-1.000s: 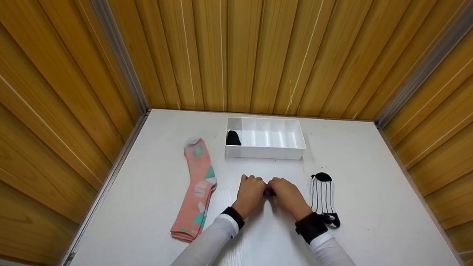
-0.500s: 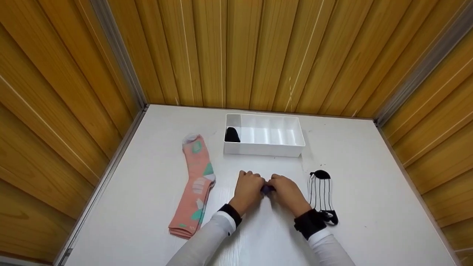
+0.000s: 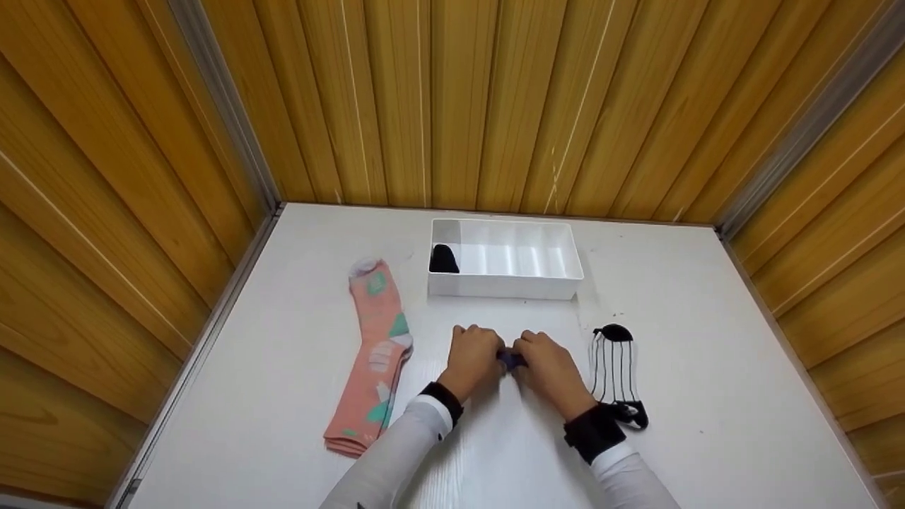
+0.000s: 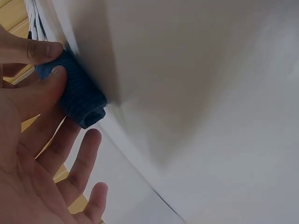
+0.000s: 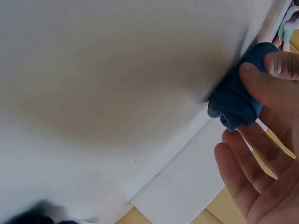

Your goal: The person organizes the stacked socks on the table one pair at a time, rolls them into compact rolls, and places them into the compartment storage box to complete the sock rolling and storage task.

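Observation:
A dark blue, ribbed sock (image 3: 511, 359), rolled into a short cylinder, lies between my hands over the white table. My left hand (image 3: 475, 359) pinches one end of the roll; in the left wrist view its thumb presses the blue sock (image 4: 80, 95) while the lower fingers spread loosely beneath. From the other side my right hand (image 3: 550, 364) grips it, thumb on top and fingers behind. A loose folded end shows on the rolled sock (image 5: 236, 102) in the right wrist view. Much of the roll is hidden by the hands in the head view.
Behind the hands stands a white divided box (image 3: 503, 287), with a black bundle (image 3: 444, 260) in its leftmost compartment. Pink patterned socks (image 3: 378, 339) lie flat at left. A black-and-white striped sock (image 3: 615, 367) lies at right. Wooden panel walls (image 3: 488, 106) enclose the table.
The left hand has shifted slightly left, so more of the blue roll shows between the hands. Both hands keep hold of it. The other socks and box stay in place.

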### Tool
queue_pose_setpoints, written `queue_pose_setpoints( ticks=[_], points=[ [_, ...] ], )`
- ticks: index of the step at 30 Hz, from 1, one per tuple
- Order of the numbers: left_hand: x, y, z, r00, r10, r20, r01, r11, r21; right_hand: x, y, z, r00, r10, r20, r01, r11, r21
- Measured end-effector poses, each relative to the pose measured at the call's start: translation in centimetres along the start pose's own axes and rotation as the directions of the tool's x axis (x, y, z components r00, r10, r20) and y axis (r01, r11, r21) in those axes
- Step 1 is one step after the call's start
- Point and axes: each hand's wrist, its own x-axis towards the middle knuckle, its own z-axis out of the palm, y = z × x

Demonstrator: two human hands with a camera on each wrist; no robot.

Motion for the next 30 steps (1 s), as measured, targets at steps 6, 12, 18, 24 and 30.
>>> queue_pose_setpoints(
  ticks=[6, 12, 18, 24, 30],
  points=[
    [-0.3, 0.1, 0.1, 0.996, 0.054, -0.075, -0.044, 0.991, 0.129, 0.7, -0.2, -0.4, 0.999, 0.029, 0.04, -0.032, 0.998, 0.058],
    [-0.1, 0.2, 0.4, 0.995, 0.029, -0.099, -0.02, 0.996, 0.083, 1.0, -0.1, -0.8, 0.996, 0.035, 0.078, -0.038, 0.999, 0.038],
    [0.4, 0.2, 0.4, 0.999, -0.008, -0.051, 0.009, 1.0, 0.018, 1.1, -0.4, -0.3, 1.0, -0.012, 0.028, 0.014, 0.998, -0.056],
    [0.5, 0.2, 0.5, 0.999, -0.027, -0.02, 0.027, 1.0, -0.001, 1.7, -0.5, -0.1, 0.999, 0.01, 0.032, -0.007, 0.997, -0.071],
    [0.1, 0.4, 0.6, 0.999, -0.032, -0.042, 0.034, 0.998, 0.056, 2.1, -1.0, 0.1, 0.999, -0.022, 0.05, 0.029, 0.989, -0.147]
  ],
)
